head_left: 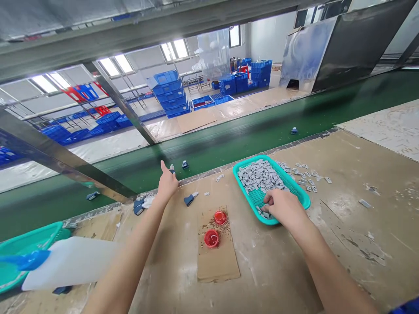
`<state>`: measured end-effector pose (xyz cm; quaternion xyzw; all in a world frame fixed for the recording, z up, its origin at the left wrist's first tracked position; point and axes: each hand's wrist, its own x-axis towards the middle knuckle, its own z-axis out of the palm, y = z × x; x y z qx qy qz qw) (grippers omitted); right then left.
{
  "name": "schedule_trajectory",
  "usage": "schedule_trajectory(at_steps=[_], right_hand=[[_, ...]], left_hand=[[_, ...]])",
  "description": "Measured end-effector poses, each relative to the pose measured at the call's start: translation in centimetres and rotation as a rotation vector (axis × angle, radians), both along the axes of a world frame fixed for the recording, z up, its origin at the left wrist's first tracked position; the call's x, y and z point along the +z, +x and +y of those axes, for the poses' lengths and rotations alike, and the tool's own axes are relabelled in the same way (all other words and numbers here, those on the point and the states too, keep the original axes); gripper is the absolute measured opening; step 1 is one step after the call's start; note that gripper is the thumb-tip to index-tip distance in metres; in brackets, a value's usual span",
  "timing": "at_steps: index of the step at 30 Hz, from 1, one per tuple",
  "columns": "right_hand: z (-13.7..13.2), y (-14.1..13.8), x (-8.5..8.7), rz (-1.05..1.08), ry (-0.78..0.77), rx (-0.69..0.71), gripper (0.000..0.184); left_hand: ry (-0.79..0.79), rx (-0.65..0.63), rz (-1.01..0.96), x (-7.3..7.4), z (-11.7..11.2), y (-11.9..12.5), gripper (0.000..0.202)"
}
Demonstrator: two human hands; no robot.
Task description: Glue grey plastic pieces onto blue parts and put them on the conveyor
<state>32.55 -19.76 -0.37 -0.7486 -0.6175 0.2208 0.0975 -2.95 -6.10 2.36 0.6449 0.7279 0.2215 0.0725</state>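
Observation:
My left hand (167, 185) reaches over the near edge of the green conveyor belt (222, 146), index finger stretched out and apart from the others. A small dark blue and grey part (172, 168) is right at its fingers; whether they touch it is unclear. Beyond it, a similar part (185, 165) lies on the belt. My right hand (283, 206) dips into the near end of a turquoise basket (240, 186). Its fingers are pinched together on a small grey plastic piece (264, 212), partly hidden by the hand. Many more grey pieces (260, 174) fill the basket's far side.
Two red cups (211, 238) stand on a cardboard strip (218, 266). A dark blue part (189, 199) lies near the belt. Loose grey pieces (307, 181) are scattered right of the basket. At left are a white bottle (75, 261), another turquoise basket (32, 235) and a metal post (121, 104).

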Motion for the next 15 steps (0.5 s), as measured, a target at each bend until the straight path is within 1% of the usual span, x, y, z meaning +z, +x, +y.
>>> schedule_trajectory(at_steps=[3, 4, 5, 7, 9, 11, 12, 14, 15], right_hand=[[-0.1, -0.5, 0.1, -0.030, 0.001, 0.013, 0.006], [-0.1, -0.6, 0.2, -0.044, 0.008, 0.021, 0.007], [-0.2, -0.6, 0.3, -0.058, 0.016, 0.025, 0.011], [-0.2, -0.7, 0.4, -0.081, 0.031, 0.028, 0.018], [-0.2, -0.8, 0.4, -0.098, 0.034, 0.033, 0.020], [0.0, -0.8, 0.3, -0.114, 0.026, 0.034, 0.013], [0.1, -0.8, 0.2, -0.117, 0.016, 0.031, 0.014], [0.3, -0.7, 0.2, -0.099, -0.013, 0.015, 0.024], [0.3, -0.7, 0.3, -0.080, -0.029, 0.005, 0.026]], left_hand=[[-0.065, 0.033, 0.085, -0.3, 2.8, -1.0, 0.078], [-0.083, 0.042, 0.103, -0.4, 3.5, -1.3, 0.076], [-0.099, 0.052, 0.117, -0.5, 4.1, -1.5, 0.072], [-0.122, 0.078, 0.130, -0.7, 5.2, -1.9, 0.056], [-0.133, 0.102, 0.131, -0.9, 6.0, -2.2, 0.043], [-0.133, 0.114, 0.119, -0.9, 6.5, -2.3, 0.042], [-0.130, 0.115, 0.105, -0.9, 6.7, -2.3, 0.042], [-0.111, 0.108, 0.056, -0.6, 7.0, -2.2, 0.040], [-0.095, 0.100, 0.021, -0.4, 7.0, -2.0, 0.039]])
